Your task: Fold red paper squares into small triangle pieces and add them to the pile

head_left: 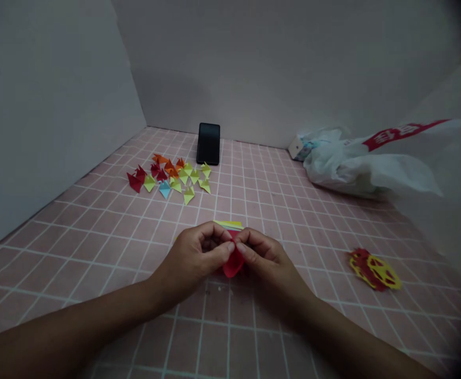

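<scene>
Pink tiled surface (293,221); white plastic bag (357,163) far right. Left hand (193,258) and right hand (268,258) meet at centre, fingertips of both pinched on red paper piece (233,263). Yellow sheets (228,225) just behind. Folded paper pieces (171,176) lie well apart, far left.

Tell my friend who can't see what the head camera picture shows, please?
Two hands, the left hand and the right hand, pinch a piece of red paper together over a pink checked table. Farther back lie a pile of small folded paper shapes, a black phone, a white plastic bag and a red-and-yellow paper cutout.
</scene>
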Motion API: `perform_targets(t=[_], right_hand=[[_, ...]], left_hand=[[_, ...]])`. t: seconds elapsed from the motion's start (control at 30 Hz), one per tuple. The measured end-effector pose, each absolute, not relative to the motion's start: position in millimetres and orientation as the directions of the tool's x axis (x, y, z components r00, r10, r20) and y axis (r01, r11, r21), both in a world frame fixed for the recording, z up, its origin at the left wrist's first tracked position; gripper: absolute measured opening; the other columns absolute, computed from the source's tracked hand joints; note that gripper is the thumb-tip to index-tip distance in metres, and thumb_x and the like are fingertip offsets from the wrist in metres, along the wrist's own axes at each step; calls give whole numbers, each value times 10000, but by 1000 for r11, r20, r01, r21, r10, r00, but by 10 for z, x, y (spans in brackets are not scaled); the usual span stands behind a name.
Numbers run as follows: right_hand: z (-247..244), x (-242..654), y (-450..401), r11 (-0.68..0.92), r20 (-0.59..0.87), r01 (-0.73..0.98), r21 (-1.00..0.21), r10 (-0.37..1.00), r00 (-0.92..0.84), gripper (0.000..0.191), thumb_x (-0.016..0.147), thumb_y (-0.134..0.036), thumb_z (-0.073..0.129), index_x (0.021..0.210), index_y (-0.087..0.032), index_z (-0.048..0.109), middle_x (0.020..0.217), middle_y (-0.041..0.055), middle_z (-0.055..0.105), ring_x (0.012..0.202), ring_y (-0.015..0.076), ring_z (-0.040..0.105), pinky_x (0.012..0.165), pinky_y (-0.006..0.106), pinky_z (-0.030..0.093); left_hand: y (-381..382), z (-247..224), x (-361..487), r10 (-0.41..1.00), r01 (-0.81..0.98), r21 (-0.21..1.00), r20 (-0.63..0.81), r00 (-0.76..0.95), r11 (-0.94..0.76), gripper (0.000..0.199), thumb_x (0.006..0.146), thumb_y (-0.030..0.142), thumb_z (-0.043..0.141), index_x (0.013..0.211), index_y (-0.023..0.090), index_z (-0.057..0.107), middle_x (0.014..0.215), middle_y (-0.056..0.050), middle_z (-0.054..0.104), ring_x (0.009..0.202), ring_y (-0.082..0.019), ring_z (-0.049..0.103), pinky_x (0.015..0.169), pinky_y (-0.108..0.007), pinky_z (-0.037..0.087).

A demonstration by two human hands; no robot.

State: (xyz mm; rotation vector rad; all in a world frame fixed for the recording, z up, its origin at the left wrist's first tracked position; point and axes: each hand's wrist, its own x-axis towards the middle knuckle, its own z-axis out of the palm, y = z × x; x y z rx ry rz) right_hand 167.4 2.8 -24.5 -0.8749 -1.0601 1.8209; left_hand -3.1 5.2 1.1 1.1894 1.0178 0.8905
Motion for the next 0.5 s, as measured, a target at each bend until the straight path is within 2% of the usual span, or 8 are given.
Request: perform_targets(t=[0.2,0.5], right_hand=[[-254,1672,27,-279,-134,-309,-909,899,-418,237,859,-367,731,787,-180,604,753,-20,576,662,89,489,606,209,379],[-250,1678,37,-288,-152,-319,-903,908,-389,248,860,-378,731,794,-177,600,733,-27,565,639,81,481,603,207,367]], left_hand=[[61,38,-21,942,-22,982,-174,288,188,119,772,265,655,768,156,607,682,35,575,631,-97,501,593,-217,408],[70,8,-21,923,-91,962,-219,316,259,170,734,275,706,803,160,601,671,46,582,614,-89,498,582,-206,401]])
